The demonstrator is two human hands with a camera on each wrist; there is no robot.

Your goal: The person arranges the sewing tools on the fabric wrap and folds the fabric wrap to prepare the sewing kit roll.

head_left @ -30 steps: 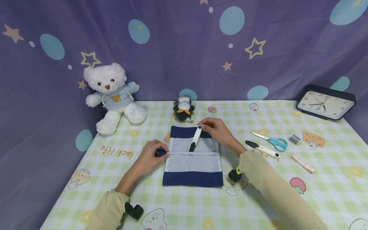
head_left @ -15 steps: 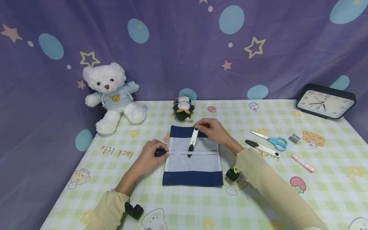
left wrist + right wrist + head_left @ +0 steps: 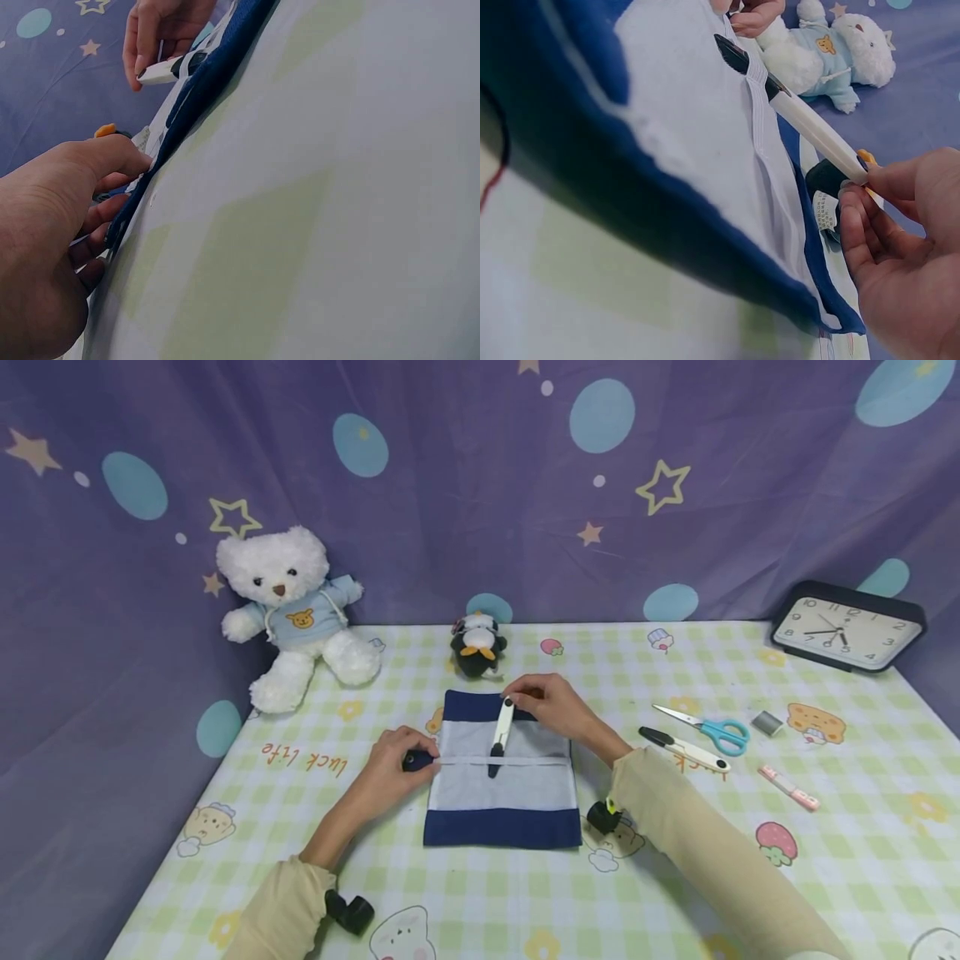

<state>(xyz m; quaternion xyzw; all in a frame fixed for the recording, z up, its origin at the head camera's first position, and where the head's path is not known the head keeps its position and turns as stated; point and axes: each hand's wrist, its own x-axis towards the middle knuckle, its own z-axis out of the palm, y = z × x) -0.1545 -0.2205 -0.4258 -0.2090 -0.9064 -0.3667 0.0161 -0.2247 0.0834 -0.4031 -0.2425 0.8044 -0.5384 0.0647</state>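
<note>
A cloth case (image 3: 502, 827), navy at both ends and pale grey between, lies flat on the table. A white elastic band (image 3: 540, 761) crosses its middle. My right hand (image 3: 553, 703) pinches the white end of a black-and-white tool (image 3: 504, 723); in the right wrist view the tool's dark end (image 3: 735, 56) passes under the elastic (image 3: 758, 112). At the case's left edge, my left hand (image 3: 393, 770) pinches the edge beside a small navy tab (image 3: 417, 760). In the left wrist view the thumb and fingers of my left hand (image 3: 67, 217) hold that navy edge (image 3: 187, 112).
Right of the case lie blue-handled scissors (image 3: 723, 735), a second black-and-white tool (image 3: 686, 749), a small grey block (image 3: 767, 723) and a pink-and-white stick (image 3: 789, 788). Behind are a clock (image 3: 847, 628), a penguin toy (image 3: 478, 646) and a white bear (image 3: 292, 618).
My right hand has moved slightly left and toward me, and the tool's dark end has slid from above the elastic to under and past it. My left hand has stayed at the edge.
</note>
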